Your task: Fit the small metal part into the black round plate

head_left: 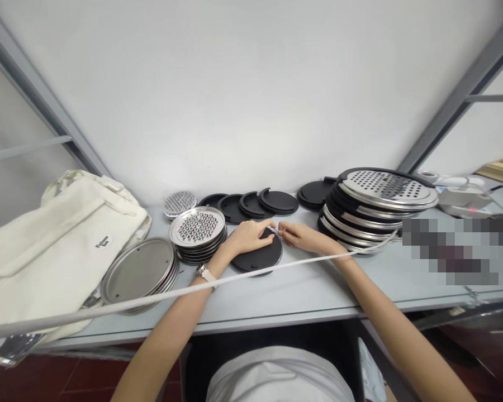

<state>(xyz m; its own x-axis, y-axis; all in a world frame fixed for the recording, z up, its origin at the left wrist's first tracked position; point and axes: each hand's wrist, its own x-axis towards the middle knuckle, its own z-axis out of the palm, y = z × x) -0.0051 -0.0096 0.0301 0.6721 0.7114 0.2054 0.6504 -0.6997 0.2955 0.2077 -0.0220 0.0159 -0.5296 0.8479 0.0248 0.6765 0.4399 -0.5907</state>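
A round black disc with a small hole lies flat on the table in front of me. Over its upper left part rests my left hand, its thumb and fingers curled towards the disc's far edge. My right hand pinches at the right end of a small silvery strip, which spans the gap between both hands at that edge. What exactly the strip is cannot be made out. Beside my left wrist stands a stack of round metal graters with black rims.
Several black discs lie along the wall. A tall stack of perforated metal plates rises at right, metal discs at left. Cream cloth bags cover the left end. A white cord crosses over my forearms.
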